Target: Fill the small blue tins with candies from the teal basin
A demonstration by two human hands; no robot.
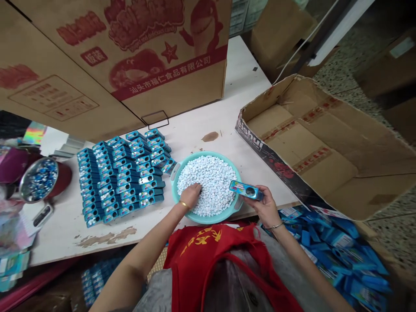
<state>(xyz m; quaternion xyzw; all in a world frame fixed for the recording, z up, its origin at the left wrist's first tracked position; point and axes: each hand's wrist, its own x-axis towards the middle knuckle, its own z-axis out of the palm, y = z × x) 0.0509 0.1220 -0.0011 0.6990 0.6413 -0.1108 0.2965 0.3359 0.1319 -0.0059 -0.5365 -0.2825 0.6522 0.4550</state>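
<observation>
A turquoise plastic basin (208, 220) full of small white candies (212, 180) stands at the table's front edge. My left hand (191, 196) dips into the candies on the basin's left side, fingers curled together, with the fingertips hidden among them. Over the basin's right rim, my right hand (264, 203) is closed on a small blue box (246, 190) with a dark round hole in its face. To the left, several columns of similar blue boxes (123, 177) stand packed close together on the table; white shows in the holes of some.
A large printed carton (182, 86) stands behind the boxes. An open, shallow cardboard box (302, 143) lies at the right, above a heap of blue boxes (344, 251). A metal bowl (63, 175) of shiny wrapped pieces sits at the left.
</observation>
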